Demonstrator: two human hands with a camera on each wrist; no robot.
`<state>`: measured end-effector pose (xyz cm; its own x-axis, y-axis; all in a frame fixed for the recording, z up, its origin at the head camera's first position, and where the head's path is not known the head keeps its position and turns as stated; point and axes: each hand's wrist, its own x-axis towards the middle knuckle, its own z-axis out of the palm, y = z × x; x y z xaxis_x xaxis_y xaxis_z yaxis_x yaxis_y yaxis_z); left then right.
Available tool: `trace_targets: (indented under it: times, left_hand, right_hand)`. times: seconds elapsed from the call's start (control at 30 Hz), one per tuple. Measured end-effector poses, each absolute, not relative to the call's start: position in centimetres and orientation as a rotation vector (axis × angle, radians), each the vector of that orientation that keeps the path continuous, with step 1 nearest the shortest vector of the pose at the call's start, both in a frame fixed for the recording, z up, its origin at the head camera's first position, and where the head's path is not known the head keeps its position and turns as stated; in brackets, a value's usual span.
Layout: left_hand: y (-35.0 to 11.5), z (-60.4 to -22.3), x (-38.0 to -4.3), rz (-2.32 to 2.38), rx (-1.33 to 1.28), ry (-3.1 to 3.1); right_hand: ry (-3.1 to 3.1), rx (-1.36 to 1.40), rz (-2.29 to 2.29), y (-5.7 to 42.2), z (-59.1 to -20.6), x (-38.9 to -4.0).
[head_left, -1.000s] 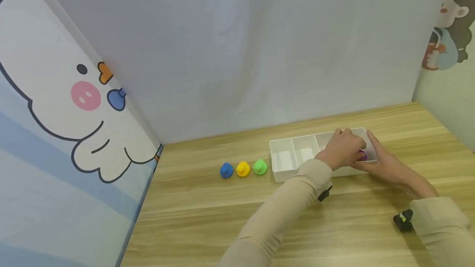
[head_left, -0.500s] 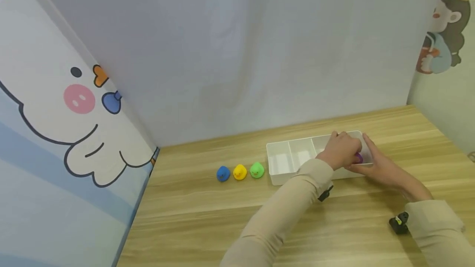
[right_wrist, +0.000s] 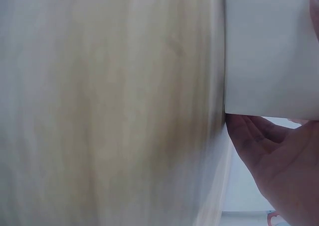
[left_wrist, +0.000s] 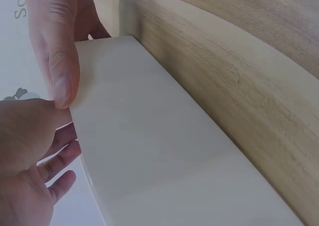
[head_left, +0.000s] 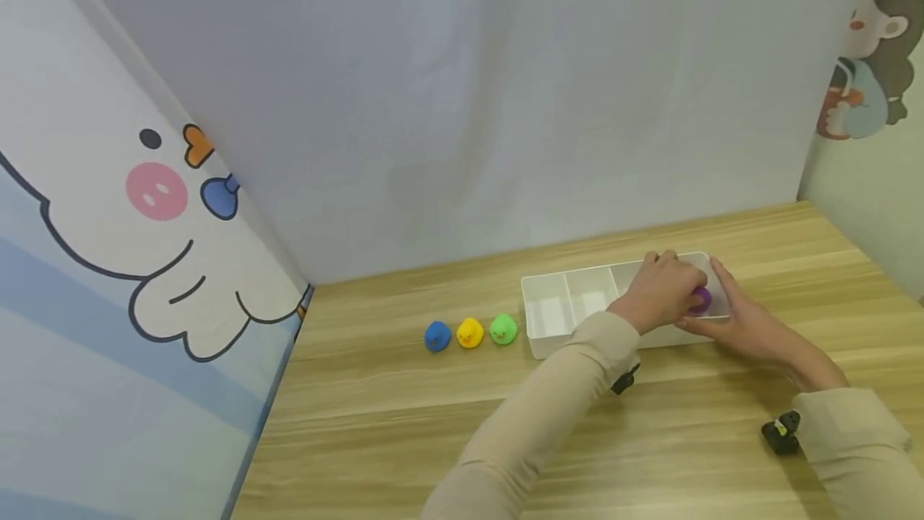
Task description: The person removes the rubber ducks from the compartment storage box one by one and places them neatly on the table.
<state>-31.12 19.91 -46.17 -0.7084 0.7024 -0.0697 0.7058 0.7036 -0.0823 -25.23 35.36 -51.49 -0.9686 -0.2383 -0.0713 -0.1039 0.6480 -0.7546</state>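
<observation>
In the head view, a white divided box (head_left: 550, 347) lies lengthwise on the wooden table. My left hand (head_left: 664, 287) reaches down into its right part, fingers bent, and pinches a small purple toy (head_left: 700, 301), mostly hidden by the hand. My right hand (head_left: 754, 327) grips the box's right end, its thumb along the front wall and its fingers at the end wall. The left wrist view has the left hand (left_wrist: 25, 161) over the rim, beside the right thumb (left_wrist: 64, 81). In the right wrist view, the right hand (right_wrist: 284, 161) touches the box's end.
Left of the box, a blue duck (head_left: 437, 336), a yellow duck (head_left: 470, 333) and a green duck (head_left: 503, 329) stand in a row on the wooden table (head_left: 375, 424). A pale curtain (head_left: 505, 103) hangs behind. A panel with a cartoon bird (head_left: 94, 143) borders the left side.
The left hand has shifted slightly left inside the box, and more of the purple toy shows beside its fingers. The right hand still grips the box's end. The ducks stay put.
</observation>
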Motion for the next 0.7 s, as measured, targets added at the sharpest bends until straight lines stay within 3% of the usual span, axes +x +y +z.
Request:
trace_targets:
  times: [0.7]
  left_hand:
    - [16.3, -46.8, -30.2, -0.069, 1.392, 3.051]
  right_hand:
    - [2.632, -0.241, -1.250, 35.2, -51.4, -25.5]
